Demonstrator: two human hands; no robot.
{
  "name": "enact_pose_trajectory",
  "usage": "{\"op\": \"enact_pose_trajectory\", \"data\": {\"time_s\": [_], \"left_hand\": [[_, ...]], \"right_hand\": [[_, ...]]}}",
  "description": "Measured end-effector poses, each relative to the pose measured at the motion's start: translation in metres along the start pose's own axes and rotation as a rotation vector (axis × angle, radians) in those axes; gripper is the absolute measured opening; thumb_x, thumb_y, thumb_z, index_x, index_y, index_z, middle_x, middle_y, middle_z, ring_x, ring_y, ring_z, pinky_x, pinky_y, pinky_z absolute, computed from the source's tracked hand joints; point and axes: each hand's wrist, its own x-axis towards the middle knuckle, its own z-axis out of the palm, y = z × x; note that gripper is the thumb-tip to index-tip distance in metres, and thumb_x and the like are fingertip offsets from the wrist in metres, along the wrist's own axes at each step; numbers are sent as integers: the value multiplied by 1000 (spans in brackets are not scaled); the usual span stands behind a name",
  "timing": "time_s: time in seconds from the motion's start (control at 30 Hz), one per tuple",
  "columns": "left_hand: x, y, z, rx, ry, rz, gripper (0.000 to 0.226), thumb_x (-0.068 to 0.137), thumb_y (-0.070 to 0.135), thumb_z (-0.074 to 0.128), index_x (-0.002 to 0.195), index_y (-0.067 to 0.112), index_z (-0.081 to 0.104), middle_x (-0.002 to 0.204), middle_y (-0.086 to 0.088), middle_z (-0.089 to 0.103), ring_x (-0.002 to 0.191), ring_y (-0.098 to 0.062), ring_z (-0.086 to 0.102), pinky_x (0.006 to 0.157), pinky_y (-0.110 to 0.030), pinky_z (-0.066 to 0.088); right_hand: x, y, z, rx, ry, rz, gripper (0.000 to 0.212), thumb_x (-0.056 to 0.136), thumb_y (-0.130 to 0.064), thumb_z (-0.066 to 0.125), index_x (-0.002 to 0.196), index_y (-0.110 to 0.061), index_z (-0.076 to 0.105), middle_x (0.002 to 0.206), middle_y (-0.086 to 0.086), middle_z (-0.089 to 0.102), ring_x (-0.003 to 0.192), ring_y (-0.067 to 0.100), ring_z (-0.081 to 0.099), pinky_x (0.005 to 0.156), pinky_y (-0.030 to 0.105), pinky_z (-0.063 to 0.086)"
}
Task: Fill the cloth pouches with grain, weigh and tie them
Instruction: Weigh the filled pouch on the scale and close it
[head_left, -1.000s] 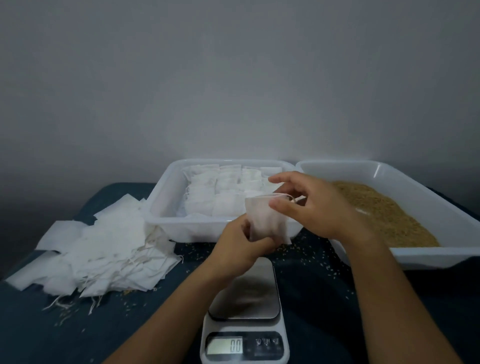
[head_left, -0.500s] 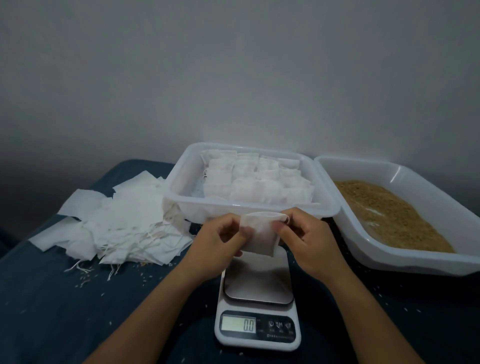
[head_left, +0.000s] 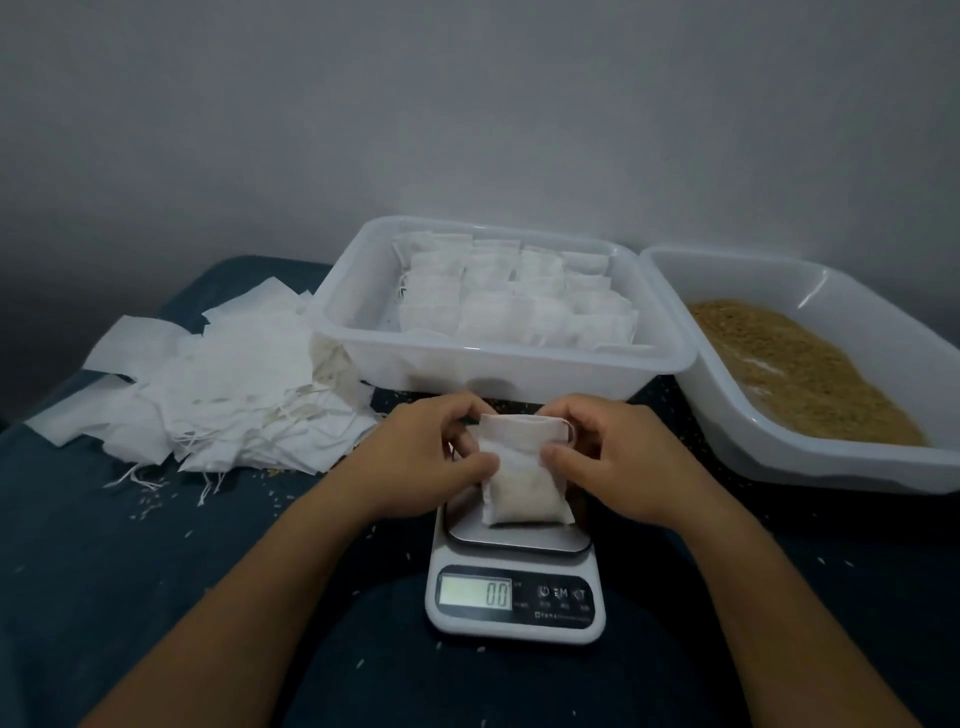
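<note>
**Filled pouch held over the scale**

A white cloth pouch (head_left: 521, 475), bulging with grain in its lower half, stands upright over the steel platform of the digital scale (head_left: 514, 582). Its bottom edge looks to be at the platform, though whether it rests there is hard to tell; the display reads 0.0. The left hand (head_left: 421, 457) pinches the pouch's left edge between thumb and curled fingers, and the right hand (head_left: 618, 457) pinches the right edge near the folded top. Just behind the hands sits a white tub (head_left: 498, 364) packed with finished pouches. To its right a tray (head_left: 810, 457) holds brown grain (head_left: 800, 374). On the left lies a heap of empty pouches (head_left: 218, 384) on the dark blue cloth (head_left: 104, 545), with stray grains scattered about.
</note>
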Motion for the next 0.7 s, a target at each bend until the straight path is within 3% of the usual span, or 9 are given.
{"op": "enact_pose_trajectory", "data": {"time_s": [0.1,0.17,0.27,0.33,0.4,0.53,0.7], "left_hand": [[0,-3,-2,78,104,6,30,87,35,78,113,42,66,88,24,72,74,2,66,67,-7,45],[2,-7,-3,70,167,-7,28,88,36,77,113,41,66,89,27,70,76,3,65,68,-5,43],[8,-18,-3,41,280,-103,20,91,38,76,108,40,67,85,24,70,78,6,65,66,-5,43],[14,-30,-3,25,363,-200,15,93,38,74,106,37,68,80,16,70,75,3,65,66,-10,43],[18,-44,-3,61,410,-268,14,94,36,73,107,33,69,81,15,67,75,4,62,66,-9,40],[24,-61,-1,199,421,-267,16,93,30,71,109,31,69,81,24,63,75,8,54,67,-5,33],[28,-62,6,279,385,-275,15,90,34,69,96,46,62,77,30,62,73,8,52,63,-11,34]], "right_hand": [[2,4,-1,-87,4,18,49,92,-43,74,138,-42,59,110,-26,62,91,-8,59,73,3,43],[2,10,-5,-39,-11,55,56,92,-51,73,144,-46,53,118,-25,60,92,-6,60,72,8,46],[6,25,-6,8,57,154,40,93,-55,69,132,-50,59,113,-27,64,88,-5,61,72,13,44],[12,36,-1,36,150,247,23,96,-50,68,117,-41,69,103,-22,69,85,-4,63,77,20,49],[17,49,7,16,181,311,20,99,-42,67,109,-29,77,97,-15,74,88,3,67,85,30,54],[22,66,22,3,203,321,16,98,-36,69,97,-26,81,83,-10,76,82,9,70,81,26,53],[26,71,24,79,232,315,13,97,-36,70,94,-28,80,77,-14,76,77,4,70,77,25,50]]}}
